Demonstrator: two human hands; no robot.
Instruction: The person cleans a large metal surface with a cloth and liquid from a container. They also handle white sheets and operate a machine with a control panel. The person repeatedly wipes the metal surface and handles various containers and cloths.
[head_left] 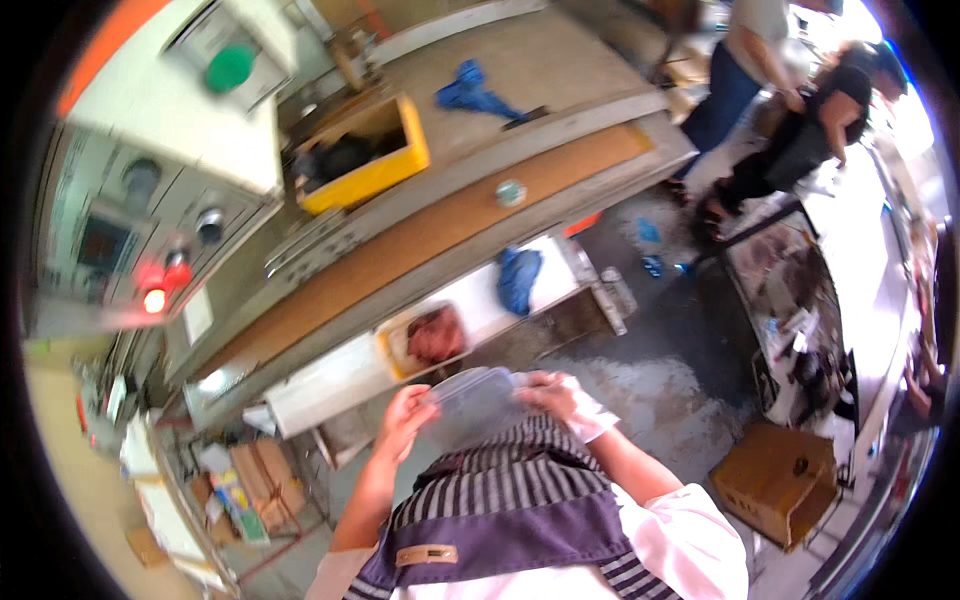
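Clear lid between both hands

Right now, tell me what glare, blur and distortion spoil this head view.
Head view: daylight blows out the upper right corner; the conveyor belt bends with the fisheye; the left hand and right hand on the clear plastic lid are slightly blurred; black rim all round.

Tray on shelf — cloth right.

You're in a food-packing workshop: grey machine control panel with red lamps, long brown conveyor belt, yellow plastic crate, stained concrete floor.
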